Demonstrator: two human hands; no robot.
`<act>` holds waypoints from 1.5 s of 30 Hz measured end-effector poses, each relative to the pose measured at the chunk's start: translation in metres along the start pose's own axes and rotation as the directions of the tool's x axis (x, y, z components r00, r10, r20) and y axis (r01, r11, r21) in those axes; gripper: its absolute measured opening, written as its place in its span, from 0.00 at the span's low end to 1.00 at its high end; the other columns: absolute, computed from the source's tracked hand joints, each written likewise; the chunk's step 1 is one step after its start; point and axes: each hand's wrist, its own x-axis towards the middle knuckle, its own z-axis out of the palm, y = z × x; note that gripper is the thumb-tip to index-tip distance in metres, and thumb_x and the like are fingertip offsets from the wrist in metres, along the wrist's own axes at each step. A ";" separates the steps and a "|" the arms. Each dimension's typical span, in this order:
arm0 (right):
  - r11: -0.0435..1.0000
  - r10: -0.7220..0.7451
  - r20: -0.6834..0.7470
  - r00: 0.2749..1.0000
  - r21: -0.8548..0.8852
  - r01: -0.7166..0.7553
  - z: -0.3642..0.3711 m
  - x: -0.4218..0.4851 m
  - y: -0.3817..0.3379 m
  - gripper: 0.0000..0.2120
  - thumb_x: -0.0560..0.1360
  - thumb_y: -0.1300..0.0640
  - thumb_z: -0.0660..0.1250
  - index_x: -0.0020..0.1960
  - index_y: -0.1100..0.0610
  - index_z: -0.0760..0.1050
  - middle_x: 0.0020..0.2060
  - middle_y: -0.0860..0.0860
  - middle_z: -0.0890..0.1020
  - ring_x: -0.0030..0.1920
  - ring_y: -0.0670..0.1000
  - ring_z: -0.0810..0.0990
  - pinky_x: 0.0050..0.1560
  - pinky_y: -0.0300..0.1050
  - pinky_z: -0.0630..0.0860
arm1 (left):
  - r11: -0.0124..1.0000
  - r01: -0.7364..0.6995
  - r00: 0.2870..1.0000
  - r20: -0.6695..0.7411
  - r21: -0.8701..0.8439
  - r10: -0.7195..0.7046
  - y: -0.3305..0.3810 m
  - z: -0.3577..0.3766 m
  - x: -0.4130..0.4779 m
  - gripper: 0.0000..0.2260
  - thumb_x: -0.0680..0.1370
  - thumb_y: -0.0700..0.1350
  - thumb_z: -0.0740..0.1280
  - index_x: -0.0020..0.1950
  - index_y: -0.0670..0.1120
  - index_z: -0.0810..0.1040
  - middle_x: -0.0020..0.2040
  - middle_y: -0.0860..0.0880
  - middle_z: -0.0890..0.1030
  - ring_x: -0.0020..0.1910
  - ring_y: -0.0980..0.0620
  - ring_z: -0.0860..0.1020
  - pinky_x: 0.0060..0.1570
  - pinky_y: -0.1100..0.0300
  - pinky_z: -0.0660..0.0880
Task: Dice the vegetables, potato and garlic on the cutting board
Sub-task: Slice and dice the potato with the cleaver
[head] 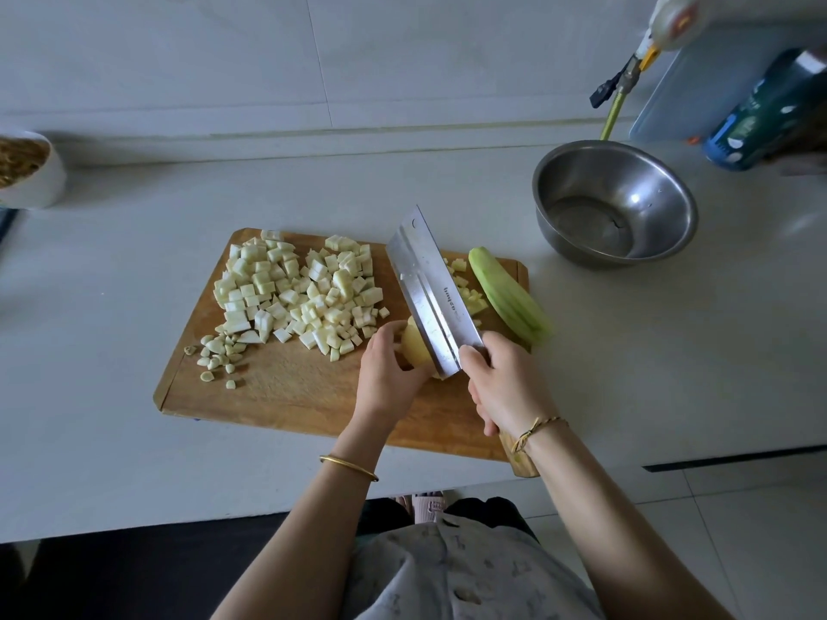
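Steel mixing bowl [615, 203] empty, on white countertop [112, 284], right rear. White bowl [42, 181] of brownish food at left edge. Blue-green bottle [756, 123] far right. Valve [620, 82] with yellow-green hose [611, 118] behind steel bowl.

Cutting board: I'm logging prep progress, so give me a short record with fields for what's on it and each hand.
board: wooden cutting board on white counter
diced: pale cubes, left and middle; garlic pieces, near left
being cut: potato, yellow dice beside the blade
left hand: holds the potato
right hand: grips the knife, blade against the potato
whole: peeled green vegetable, right edge
nearby: steel bowl, off the board
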 end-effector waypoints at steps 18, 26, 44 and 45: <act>0.993 0.002 0.013 1.000 -0.118 0.000 0.001 -0.006 -0.003 0.15 0.78 0.56 0.57 0.34 0.57 0.59 0.27 0.54 0.70 0.19 0.51 0.66 0.18 0.38 0.64 | 0.999 0.016 1.000 0.010 -0.051 -0.015 -0.002 -0.004 0.002 0.29 0.68 0.43 0.77 0.66 0.46 0.71 0.58 0.51 0.76 0.51 0.57 0.73 0.49 0.64 0.73; 0.969 -0.024 -0.010 1.000 -0.247 0.020 0.004 -0.004 -0.010 0.15 0.79 0.54 0.57 0.35 0.56 0.60 0.30 0.56 0.72 0.25 0.54 0.66 0.31 0.55 0.76 | 1.000 0.002 1.000 0.008 -0.026 -0.002 -0.004 -0.002 0.002 0.29 0.69 0.43 0.76 0.67 0.46 0.70 0.59 0.51 0.75 0.54 0.55 0.74 0.54 0.60 0.75; 0.964 0.009 -0.004 1.000 -0.266 -0.010 0.010 0.001 -0.020 0.15 0.79 0.54 0.57 0.36 0.57 0.61 0.30 0.55 0.71 0.28 0.56 0.69 0.34 0.56 0.78 | 0.990 0.001 1.000 0.019 -0.138 0.002 -0.012 -0.005 -0.004 0.22 0.74 0.40 0.72 0.65 0.45 0.70 0.58 0.50 0.76 0.50 0.59 0.76 0.48 0.71 0.74; 0.963 0.012 -0.007 1.000 -0.269 -0.013 0.010 0.001 -0.020 0.15 0.79 0.54 0.57 0.35 0.57 0.61 0.31 0.55 0.71 0.28 0.56 0.69 0.33 0.55 0.77 | 0.992 -0.001 1.000 0.013 -0.130 0.003 -0.013 -0.004 -0.004 0.21 0.74 0.40 0.72 0.64 0.45 0.71 0.57 0.49 0.75 0.49 0.60 0.75 0.47 0.73 0.73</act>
